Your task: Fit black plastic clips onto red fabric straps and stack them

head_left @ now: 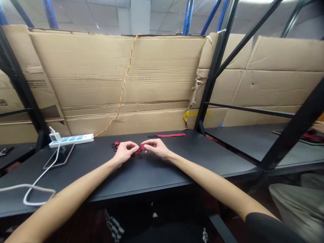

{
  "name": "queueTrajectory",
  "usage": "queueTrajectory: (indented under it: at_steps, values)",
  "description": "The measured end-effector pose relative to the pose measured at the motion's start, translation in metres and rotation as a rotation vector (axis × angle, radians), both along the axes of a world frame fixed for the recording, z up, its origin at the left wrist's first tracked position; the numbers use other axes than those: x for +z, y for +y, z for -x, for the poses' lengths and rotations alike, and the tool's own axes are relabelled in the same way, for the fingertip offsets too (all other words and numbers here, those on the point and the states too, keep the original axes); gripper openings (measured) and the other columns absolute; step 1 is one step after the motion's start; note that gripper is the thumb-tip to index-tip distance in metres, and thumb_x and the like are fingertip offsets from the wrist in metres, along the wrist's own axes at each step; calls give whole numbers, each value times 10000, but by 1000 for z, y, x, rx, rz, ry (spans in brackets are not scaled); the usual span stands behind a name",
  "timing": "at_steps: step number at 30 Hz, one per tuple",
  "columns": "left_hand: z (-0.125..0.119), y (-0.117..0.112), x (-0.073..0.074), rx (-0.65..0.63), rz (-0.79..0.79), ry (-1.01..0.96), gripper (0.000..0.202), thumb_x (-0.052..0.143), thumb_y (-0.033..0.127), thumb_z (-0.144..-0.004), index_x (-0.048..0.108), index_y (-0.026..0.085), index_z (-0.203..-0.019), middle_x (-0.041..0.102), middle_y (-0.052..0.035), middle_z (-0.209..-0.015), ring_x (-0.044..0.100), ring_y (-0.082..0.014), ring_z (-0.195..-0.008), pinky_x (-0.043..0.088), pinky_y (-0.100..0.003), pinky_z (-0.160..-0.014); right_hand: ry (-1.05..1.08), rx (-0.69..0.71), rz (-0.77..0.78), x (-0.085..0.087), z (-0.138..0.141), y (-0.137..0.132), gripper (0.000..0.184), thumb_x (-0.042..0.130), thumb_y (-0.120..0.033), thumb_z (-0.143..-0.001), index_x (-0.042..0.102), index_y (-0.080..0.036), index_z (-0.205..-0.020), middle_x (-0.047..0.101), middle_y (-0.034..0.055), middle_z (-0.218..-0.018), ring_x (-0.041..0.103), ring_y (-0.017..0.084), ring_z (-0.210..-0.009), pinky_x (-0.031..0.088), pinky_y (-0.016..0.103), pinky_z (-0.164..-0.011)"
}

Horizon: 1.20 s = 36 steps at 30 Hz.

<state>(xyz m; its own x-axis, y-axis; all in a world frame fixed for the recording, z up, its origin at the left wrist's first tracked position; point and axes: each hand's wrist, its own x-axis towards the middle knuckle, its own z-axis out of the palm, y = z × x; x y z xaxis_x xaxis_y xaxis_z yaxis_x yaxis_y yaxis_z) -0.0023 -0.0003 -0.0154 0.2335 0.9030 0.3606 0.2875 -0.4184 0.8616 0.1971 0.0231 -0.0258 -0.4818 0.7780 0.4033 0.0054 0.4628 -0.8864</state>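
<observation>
Just above the black tabletop, my left hand (pixel 126 150) and my right hand (pixel 157 147) pinch a red webbing strap (pixel 138 151) from both sides. A small dark buckle or slider seems to sit on the strap between the fingertips; its exact shape is too small to make out. Black rings or clips (pixel 114 145) on red webbing poke out at the left of my left hand. Behind my right hand, a second red strap (pixel 172 135) with black hardware at its left end lies flat on the table.
At the left stand a white power strip (pixel 73 139) with a plugged-in charger and a phone or tablet (pixel 59 156); a white cable (pixel 40 175) loops to the front. Cardboard (pixel 101 74) walls the back. Black rack posts (pixel 215 67) rise at the right, where another person's hand (pixel 318 126) shows.
</observation>
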Motion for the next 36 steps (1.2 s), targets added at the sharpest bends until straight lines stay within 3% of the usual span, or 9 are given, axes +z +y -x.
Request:
queueTrajectory:
  at_steps: [7,13,18,20,24,29,33,36]
  values:
    - [-1,-1,0,-47,38,-71,274,730,380,-669,642,138,-762,694,-56,-730,628,-155,-652,494,-270,-638,22,34,56,-2,0,1,355,721,-434,-694,720,-140,-893,705,56,-780,616,151,-652,507,326,-708]
    - [-2,-1,0,-11,3,4,319,724,400,-674,637,137,-833,689,-60,-713,638,-177,-644,506,-293,-622,22,57,96,0,1,-3,373,708,-455,-706,722,-140,-906,709,59,-780,638,165,-699,521,328,-725]
    - [-2,-8,5,58,-256,170,348,694,409,-712,673,200,-988,692,-74,-999,626,-220,-924,486,-351,-846,33,32,145,-1,-1,-1,372,763,-421,-637,723,-147,-887,715,51,-759,660,190,-724,522,360,-765]
    - [-2,-11,7,28,-320,256,357,710,411,-699,681,227,-1004,683,-64,-1052,604,-230,-989,459,-353,-899,37,20,152,-1,-1,0,376,767,-420,-628,724,-150,-886,719,51,-776,665,195,-734,520,368,-774]
    - [-1,-12,9,-15,-409,432,312,668,414,-746,700,235,-1000,703,-63,-972,612,-230,-918,447,-345,-865,19,29,189,-1,-4,3,366,782,-394,-602,723,-148,-865,716,47,-758,656,184,-702,518,345,-731]
    - [9,-3,11,87,-477,682,286,649,390,-746,724,242,-980,713,-73,-942,595,-266,-956,409,-356,-856,15,-13,208,-1,-12,14,296,783,-341,-584,705,-129,-776,661,21,-616,596,139,-557,495,287,-600]
    - [17,1,13,107,-422,723,253,653,412,-723,742,257,-902,719,-63,-915,606,-266,-943,417,-327,-830,-16,-106,170,-4,-15,23,242,754,-323,-598,683,-133,-730,631,8,-573,553,123,-490,461,265,-522]
    - [20,2,10,90,-386,694,258,658,445,-712,745,256,-865,719,-61,-872,623,-263,-896,423,-315,-814,-118,-117,87,-10,-17,31,246,706,-353,-661,689,-135,-774,643,17,-603,579,136,-528,473,270,-555]
